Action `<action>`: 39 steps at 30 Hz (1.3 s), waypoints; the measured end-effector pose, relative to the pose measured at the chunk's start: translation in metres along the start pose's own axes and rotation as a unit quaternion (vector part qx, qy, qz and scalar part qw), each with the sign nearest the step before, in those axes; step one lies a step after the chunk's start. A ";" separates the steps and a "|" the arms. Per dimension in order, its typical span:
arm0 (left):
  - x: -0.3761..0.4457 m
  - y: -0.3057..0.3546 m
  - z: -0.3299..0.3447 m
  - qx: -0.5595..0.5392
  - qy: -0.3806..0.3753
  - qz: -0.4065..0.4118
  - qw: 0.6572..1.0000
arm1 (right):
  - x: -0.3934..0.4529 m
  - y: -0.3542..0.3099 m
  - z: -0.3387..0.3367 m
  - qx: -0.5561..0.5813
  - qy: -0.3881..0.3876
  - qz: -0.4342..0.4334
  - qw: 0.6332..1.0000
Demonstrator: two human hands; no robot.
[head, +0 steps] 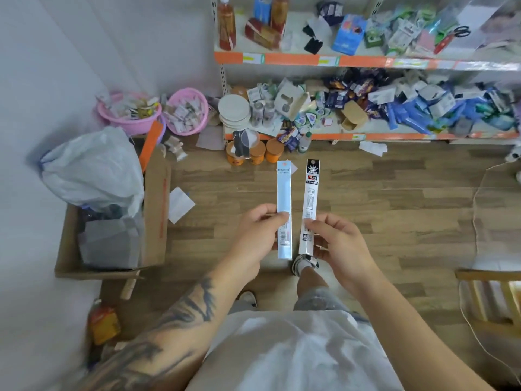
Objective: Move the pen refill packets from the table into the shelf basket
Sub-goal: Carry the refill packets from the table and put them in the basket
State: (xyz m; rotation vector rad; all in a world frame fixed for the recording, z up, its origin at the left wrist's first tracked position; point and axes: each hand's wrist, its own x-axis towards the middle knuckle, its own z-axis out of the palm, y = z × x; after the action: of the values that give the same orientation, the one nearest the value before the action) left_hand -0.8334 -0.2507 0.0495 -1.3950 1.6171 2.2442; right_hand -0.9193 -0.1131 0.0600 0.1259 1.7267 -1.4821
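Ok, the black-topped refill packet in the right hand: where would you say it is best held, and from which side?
The black-topped packet is a long, flat, narrow strip standing upright, so a pinch across its flat faces near the lower end suits it, coming from its right edge. The right hand does this now, thumb on the front, leaving the printed top free. The left hand holds the light blue packet likewise.

Open wooden floor [380, 193] from 12 to 3 o'clock, passable toward the shelf [366, 135]. Blocked at 12 by orange cups [255, 153], at 9 by cardboard box [112, 221] with plastic bag [93, 170], at 10 by pink baskets [158, 114].
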 end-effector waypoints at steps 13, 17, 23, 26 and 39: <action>0.105 0.145 0.108 -0.005 0.060 0.040 0.997 | 0.139 -0.150 -0.080 0.009 -0.081 -0.051 0.995; 0.142 0.202 0.154 0.005 0.078 0.104 0.991 | 0.183 -0.214 -0.115 -0.007 -0.089 -0.104 0.991; 0.179 0.273 0.195 -0.020 0.089 0.164 0.982 | 0.237 -0.290 -0.145 -0.009 -0.104 -0.157 0.982; 0.195 0.309 0.200 -0.030 0.096 0.187 0.977 | 0.255 -0.324 -0.144 -0.019 -0.101 -0.195 0.975; 0.265 0.492 0.200 -0.022 0.040 0.363 0.931 | 0.319 -0.489 -0.103 -0.048 -0.065 -0.354 0.932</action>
State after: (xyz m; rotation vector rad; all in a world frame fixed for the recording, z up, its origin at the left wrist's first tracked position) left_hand -1.3631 -0.4351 0.2431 -0.9935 2.4368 2.5949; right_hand -1.4539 -0.3059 0.2302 -0.7025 1.8173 -1.8419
